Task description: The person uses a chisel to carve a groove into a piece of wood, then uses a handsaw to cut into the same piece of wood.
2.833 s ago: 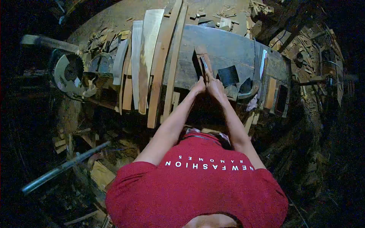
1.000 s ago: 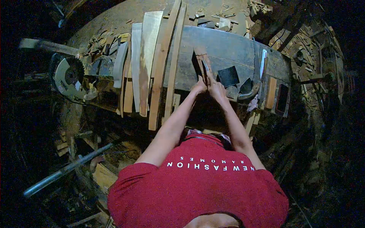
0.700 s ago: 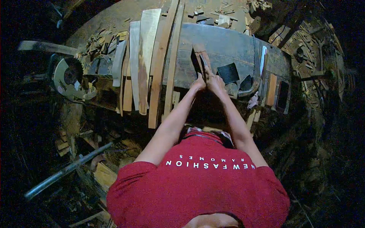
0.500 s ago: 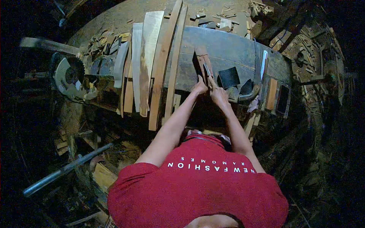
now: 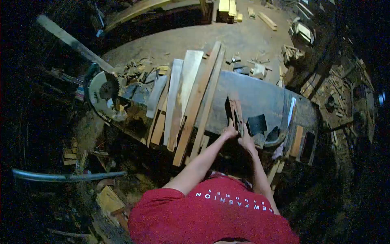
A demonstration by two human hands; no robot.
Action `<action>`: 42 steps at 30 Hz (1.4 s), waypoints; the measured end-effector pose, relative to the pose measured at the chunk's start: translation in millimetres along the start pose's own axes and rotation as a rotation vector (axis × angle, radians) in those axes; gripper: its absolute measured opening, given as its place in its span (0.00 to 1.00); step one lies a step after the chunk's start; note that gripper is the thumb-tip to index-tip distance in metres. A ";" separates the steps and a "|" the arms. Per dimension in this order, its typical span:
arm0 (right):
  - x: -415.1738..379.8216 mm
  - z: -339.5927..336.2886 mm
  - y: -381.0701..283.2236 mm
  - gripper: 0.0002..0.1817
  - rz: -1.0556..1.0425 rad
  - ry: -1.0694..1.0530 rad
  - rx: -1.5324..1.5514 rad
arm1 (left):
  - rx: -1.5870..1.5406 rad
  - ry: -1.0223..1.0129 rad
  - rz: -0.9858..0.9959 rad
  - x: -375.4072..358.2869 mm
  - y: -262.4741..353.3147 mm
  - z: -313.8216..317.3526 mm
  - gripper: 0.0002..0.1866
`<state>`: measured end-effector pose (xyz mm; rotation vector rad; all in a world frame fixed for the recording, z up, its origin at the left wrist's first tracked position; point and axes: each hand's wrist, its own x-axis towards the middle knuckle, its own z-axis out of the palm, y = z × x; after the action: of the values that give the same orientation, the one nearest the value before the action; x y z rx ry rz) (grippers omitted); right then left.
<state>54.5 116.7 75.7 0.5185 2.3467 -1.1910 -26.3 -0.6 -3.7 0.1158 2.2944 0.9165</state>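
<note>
A narrow reddish wooden piece (image 5: 234, 104) lies on the grey workbench (image 5: 260, 91), pointing away from me. My left hand (image 5: 230, 130) grips its near end on the left side, fingers closed. Beside it on the right, my right hand (image 5: 245, 140) is closed round a slim tool or stick whose shape is blurred, held along the wood. To the right of the hands lies a dark square sheet (image 5: 257, 124), with a smaller dark piece (image 5: 273, 134) near it.
Long boards (image 5: 198, 101) lie across the bench at left, overhanging its near edge. Beyond them stands a toothed circular saw blade (image 5: 107, 90). A handsaw (image 5: 291, 112) and a wood block (image 5: 297, 140) lie at right. A metal pipe (image 5: 69, 175) is at lower left.
The view has tilted up and shifted, so the bench appears lower and farther right. Both hands remain at the wooden piece; the tool in my right hand now lies more in line with it.
</note>
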 end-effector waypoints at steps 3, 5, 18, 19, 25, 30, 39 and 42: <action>25.5 20.7 52.9 0.46 -0.339 0.144 0.194 | 0.001 0.064 0.102 11.6 -7.6 3.1 0.61; 18.3 13.7 57.9 0.46 -0.359 0.066 0.207 | 0.126 0.027 0.005 20.6 -16.4 9.9 0.61; -47.5 -13.3 37.2 0.36 -0.269 0.149 0.271 | -0.041 0.098 0.004 45.8 -19.0 17.0 0.53; -51.0 -15.3 35.0 0.36 -0.246 0.153 0.220 | -0.042 0.092 0.000 36.0 -13.0 13.9 0.53; -55.2 -18.8 22.4 0.36 -0.236 0.201 0.107 | -0.204 0.115 0.050 25.1 -19.2 27.9 0.41; -46.4 -5.2 43.9 0.36 -0.236 0.232 0.016 | -0.279 0.206 0.100 -15.6 -12.0 41.5 0.41; -58.1 2.8 53.5 0.35 -0.364 0.270 -0.255 | -0.235 0.064 0.055 -39.6 -9.3 32.7 0.55; -65.9 -0.6 43.5 0.37 -0.365 0.268 -0.372 | -0.048 0.199 0.114 -43.6 -1.5 27.9 0.56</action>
<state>131.3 133.2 84.0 0.1276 2.8991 -0.8272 24.9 1.2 4.0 0.1410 2.4675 1.0828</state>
